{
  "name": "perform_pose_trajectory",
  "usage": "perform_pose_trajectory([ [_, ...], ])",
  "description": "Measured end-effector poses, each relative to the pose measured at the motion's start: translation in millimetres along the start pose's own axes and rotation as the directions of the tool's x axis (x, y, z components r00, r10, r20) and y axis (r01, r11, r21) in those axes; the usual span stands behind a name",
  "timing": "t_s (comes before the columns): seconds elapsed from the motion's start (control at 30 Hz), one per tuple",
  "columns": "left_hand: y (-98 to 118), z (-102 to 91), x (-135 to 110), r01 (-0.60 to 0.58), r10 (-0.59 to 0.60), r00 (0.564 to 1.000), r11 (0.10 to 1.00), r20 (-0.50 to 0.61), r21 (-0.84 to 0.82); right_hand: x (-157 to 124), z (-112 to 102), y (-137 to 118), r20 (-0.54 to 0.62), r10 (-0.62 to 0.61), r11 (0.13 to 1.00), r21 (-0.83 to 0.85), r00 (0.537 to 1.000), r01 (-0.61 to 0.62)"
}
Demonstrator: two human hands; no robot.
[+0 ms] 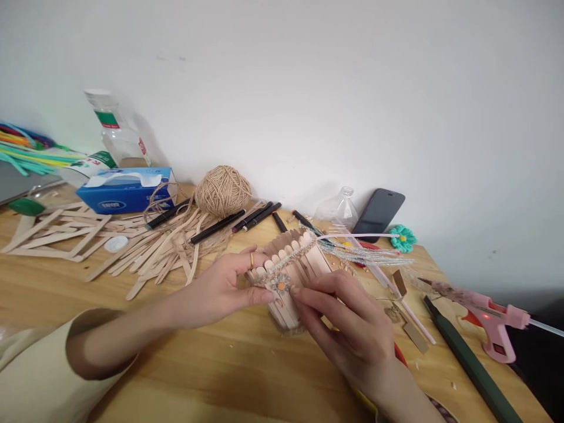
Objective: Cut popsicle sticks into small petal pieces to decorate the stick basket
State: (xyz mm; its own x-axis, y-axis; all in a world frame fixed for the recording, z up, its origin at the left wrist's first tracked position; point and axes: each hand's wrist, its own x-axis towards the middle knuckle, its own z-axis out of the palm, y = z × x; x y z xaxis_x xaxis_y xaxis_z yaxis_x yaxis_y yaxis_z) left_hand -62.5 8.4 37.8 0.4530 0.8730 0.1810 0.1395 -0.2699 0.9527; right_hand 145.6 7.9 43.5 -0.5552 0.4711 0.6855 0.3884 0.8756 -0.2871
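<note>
1. Stick holder (304, 258): held at the table's middle, gripped at its side by the left hand (220, 288); its flower trim (280, 283) is pinched by the right hand (352, 329).
2. Wooden table (220, 364): strewn with loose sticks (145, 252), a twine ball (222, 190), a tissue box (126, 189) and a glue gun (489, 320).
3. White wall (308, 88): met by the table's far edge.

The right hand (352, 329) covers the stick holder (299, 258) partly; pipe cleaners (26, 155) run off left

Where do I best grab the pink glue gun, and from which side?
Take the glue gun by its handle, which juts down toward the camera; come from the near right. Its nozzle points left, and a red light glows, so it is likely hot.
</note>
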Motion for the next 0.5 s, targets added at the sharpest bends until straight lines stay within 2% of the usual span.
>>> perform_pose_trajectory([
  [0.13,1.1,0.0,-0.5,0.004,-0.004,1.0,1.0,0.007,-0.028,0.4,-2.8,-0.5,0.009,0.005,1.0,0.007,1.0,-0.005],
  [0.33,4.0,0.2,0.9,0.078,-0.077,0.997,0.985,0.012,-0.151,-0.9,-8.0,-1.6,-0.059,0.064,0.997,0.038,0.996,-0.061],
  [0.5,3.4,0.2,-0.1,0.094,-0.095,0.995,0.989,-0.003,-0.114,-3.0,-2.7,1.1,-0.042,-0.039,0.999,0.011,0.998,0.04],
])
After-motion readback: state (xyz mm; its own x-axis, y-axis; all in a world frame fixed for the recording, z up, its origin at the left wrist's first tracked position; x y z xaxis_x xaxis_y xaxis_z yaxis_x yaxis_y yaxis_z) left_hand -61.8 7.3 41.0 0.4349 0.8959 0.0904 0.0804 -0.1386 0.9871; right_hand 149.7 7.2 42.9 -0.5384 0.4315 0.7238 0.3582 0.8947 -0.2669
